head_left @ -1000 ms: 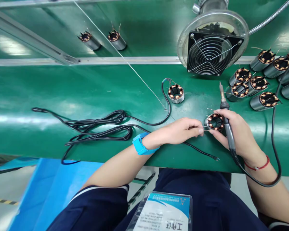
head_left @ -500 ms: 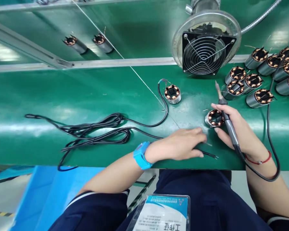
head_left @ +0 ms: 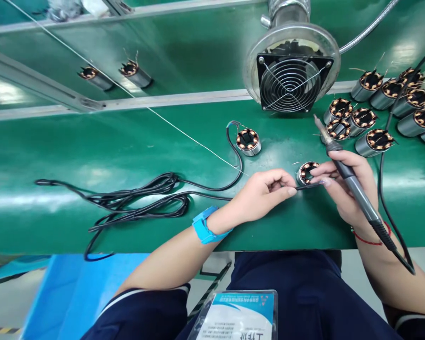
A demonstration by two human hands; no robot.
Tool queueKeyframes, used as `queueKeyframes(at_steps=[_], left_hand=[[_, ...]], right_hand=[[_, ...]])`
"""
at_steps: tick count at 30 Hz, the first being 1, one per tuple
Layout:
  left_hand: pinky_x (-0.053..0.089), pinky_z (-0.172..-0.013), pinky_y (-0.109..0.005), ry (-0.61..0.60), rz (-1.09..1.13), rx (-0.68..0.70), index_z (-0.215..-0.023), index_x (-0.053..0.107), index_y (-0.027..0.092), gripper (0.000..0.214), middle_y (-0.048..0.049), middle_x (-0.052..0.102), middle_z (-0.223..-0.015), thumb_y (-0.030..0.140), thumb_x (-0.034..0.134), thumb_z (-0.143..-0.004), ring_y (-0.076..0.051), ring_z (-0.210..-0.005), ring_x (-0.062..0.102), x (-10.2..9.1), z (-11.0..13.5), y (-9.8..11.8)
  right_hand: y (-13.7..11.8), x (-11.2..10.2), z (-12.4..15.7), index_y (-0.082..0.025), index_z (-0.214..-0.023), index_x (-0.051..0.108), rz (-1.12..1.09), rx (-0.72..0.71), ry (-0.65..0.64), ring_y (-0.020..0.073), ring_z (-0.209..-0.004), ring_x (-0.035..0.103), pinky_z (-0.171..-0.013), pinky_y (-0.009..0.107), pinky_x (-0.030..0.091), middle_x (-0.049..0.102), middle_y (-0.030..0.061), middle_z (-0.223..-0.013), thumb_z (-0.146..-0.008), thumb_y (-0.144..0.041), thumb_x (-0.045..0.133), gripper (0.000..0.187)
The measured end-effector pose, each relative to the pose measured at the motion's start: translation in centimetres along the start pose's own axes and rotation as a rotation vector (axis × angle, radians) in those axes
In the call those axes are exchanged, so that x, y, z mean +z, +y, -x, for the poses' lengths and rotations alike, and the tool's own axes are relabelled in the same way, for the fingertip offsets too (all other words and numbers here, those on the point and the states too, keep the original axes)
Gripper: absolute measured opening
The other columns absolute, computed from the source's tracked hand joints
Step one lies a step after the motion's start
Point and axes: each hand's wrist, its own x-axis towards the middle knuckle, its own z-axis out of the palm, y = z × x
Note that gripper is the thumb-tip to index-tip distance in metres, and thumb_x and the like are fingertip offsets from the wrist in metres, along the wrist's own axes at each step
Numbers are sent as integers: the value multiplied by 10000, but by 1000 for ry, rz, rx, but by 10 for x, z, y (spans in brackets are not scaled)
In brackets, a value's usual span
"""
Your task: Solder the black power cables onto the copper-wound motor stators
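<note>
My left hand [head_left: 265,193] is closed in a pinch on a black cable [head_left: 212,196], close to its end. A thin pale wire [head_left: 194,138], which looks like solder, runs down from the upper left to this hand. My right hand [head_left: 354,189] grips a soldering iron [head_left: 352,182], its tip up and to the left. The thumb and fingertips of that hand also meet at the cable's end, where the thin leads are mostly hidden. Just behind the fingertips stands a motor stator [head_left: 304,171] with copper windings, partly covered by them.
Left of centre stands another stator [head_left: 248,141] joined to a second cable [head_left: 239,163]. A round fume extractor fan [head_left: 288,87] hangs at the back. Several stators [head_left: 375,141] crowd the right side. A coiled cable bundle [head_left: 141,189] lies on the green bench [head_left: 92,141].
My left hand has risen and closed on the cable, bringing its end up beside the stator. My right fingers have come together at the cable's end, the iron still held. The view has shifted slightly.
</note>
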Motion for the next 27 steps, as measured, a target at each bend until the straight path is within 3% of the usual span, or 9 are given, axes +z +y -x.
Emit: queueKeyframes(at_steps=[4,7,15,18,22,27], left_hand=[[374,-585,-212,5,55,-9,-796,596,130,205,2,578,-692,334,607,-803,-82,-615,464,-1,-2,-3],[387,-599,-209,-14,45,-19,-789,605,127,205,-2,609,-693,330,601,-814,-83,-624,490,-2,-3,-2],[397,-615,-211,-195,93,-76,-807,623,129,227,-4,625,-658,351,595,-839,-93,-626,510,-7,-3,-2],[413,-640,-220,-209,81,-65,-845,629,126,227,-6,618,-686,349,585,-850,-98,-648,519,-7,-3,-1],[421,-716,-240,-162,-87,93,-941,650,132,295,-47,622,-867,330,432,-942,-113,-763,535,-2,-1,5],[396,-677,-239,-146,-174,127,-717,548,150,385,-17,544,-757,358,354,-978,-105,-697,488,4,1,9]], right_hand=[[-1,3,-1,-281,-1244,454,-43,22,-11,174,-901,686,-726,327,629,668,17,-979,-905,-231,588,367],[-4,5,-3,-285,-1210,466,-112,18,-13,149,-811,693,-669,288,629,673,2,-958,-901,-236,599,340],[-4,3,0,-283,-1213,441,-160,71,-88,114,-632,660,-571,257,600,674,0,-954,-902,-292,601,350],[-3,2,2,-293,-1205,478,-98,20,-82,138,-731,665,-647,296,599,670,-9,-909,-892,-241,609,344],[-3,4,4,-300,-1227,482,21,-62,-68,172,-877,655,-817,387,573,669,0,-928,-888,-186,595,375],[-6,11,4,-309,-1267,443,63,-147,-86,159,-829,654,-753,360,587,657,1,-961,-889,-171,574,423]])
